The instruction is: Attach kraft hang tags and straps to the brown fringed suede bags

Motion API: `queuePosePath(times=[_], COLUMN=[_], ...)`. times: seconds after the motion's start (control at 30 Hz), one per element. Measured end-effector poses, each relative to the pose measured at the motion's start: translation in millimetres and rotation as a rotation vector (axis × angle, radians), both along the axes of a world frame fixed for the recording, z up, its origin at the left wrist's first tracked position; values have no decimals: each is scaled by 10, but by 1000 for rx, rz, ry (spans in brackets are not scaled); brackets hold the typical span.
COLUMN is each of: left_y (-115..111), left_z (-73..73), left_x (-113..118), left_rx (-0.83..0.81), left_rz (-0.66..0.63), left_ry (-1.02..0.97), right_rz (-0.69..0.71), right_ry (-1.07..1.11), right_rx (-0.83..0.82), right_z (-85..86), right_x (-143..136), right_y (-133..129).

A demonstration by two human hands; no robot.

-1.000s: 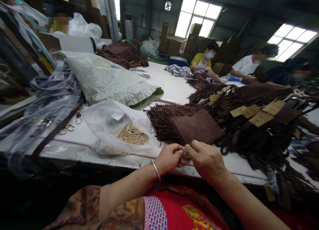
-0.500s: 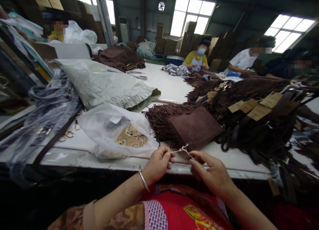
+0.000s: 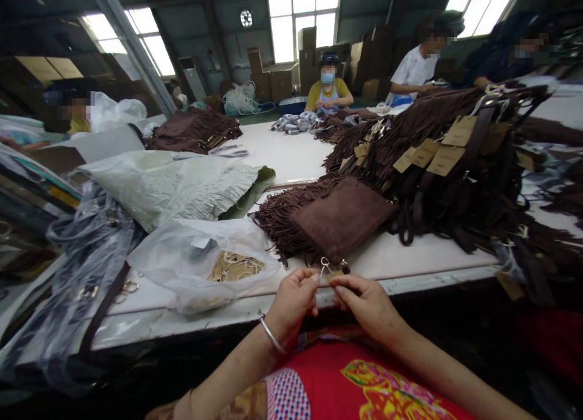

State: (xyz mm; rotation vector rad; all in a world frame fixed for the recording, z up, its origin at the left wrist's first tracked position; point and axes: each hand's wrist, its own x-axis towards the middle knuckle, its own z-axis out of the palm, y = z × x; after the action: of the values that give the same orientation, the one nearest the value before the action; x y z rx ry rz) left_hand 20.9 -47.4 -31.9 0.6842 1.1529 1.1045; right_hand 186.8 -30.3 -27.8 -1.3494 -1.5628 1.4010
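My left hand (image 3: 294, 301), a bangle on its wrist, pinches a thin white string (image 3: 325, 266) whose small loop stands up above the fingertips. Close beside it, my right hand (image 3: 371, 308) has thumb and forefinger pressed together; what lies between them is too small to make out. A bit of tan material shows just above the right fingertips. Right behind both hands lies a dark brown suede bag (image 3: 344, 216) with long fringe spread to the left. A metal clasp (image 3: 345, 266) sits at its near corner.
To the left, a clear plastic bag (image 3: 164, 262) holds tan tags (image 3: 234, 266) with white strings. Behind it lies a pale woven sack (image 3: 155, 180). Plastic-wrapped straps (image 3: 95, 232) hang over the left edge. Tagged fringed bags (image 3: 423, 141) are heaped right. Co-workers (image 3: 328, 92) sit beyond.
The view has turned right. My hands have come closer together; the string stretched between them now stands as a loop at my left fingertips.
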Motion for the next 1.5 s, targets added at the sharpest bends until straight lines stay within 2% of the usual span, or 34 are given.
queuePosePath(times=[0.13,0.37,0.47,0.53,0.73,0.87,0.97,1.07,1.17,1.23,1.3,1.37,1.43,1.5], left_y=[-45,-116,-106,-84,-34,-42,-30,-10,-14,-28,-41,-51,-62,-77], left_z=[-5,-6,-13,9,130,123,71,41,49,48,25,-13,-45,-57], left_x=[62,111,106,94,29,-9,-25,-27,-26,-39,-71,-119,-169,-206], left_rx=[-18,-120,-98,-56,98,210,161,85,38,25,60,111,133,136], left_rz=[-16,-38,-36,-39,-97,-78,37,143,109,36,-45,-126,-195,-250], left_ry=[97,-24,-43,67,579,698,597,155,-344,-509,-489,-322,-181,-173], right_rz=[-67,-75,-72,-72,-67,-52,-42,-29,-4,31,92,129,83,-25], right_ry=[45,172,177,169,144,115,73,23,-15,-35,-34,26,128,203], right_rx=[-11,-117,-129,-129,-99,-73,-47,-23,0,23,48,21,-58,-104], right_z=[-15,7,6,6,-20,-29,-37,-47,-25,15,61,95,110,112], right_x=[-77,-207,-200,-188,-163,-160,-156,-142,-104,-51,26,106,156,153], right_y=[58,118,136,149,179,178,173,169,156,137,110,82,60,50])
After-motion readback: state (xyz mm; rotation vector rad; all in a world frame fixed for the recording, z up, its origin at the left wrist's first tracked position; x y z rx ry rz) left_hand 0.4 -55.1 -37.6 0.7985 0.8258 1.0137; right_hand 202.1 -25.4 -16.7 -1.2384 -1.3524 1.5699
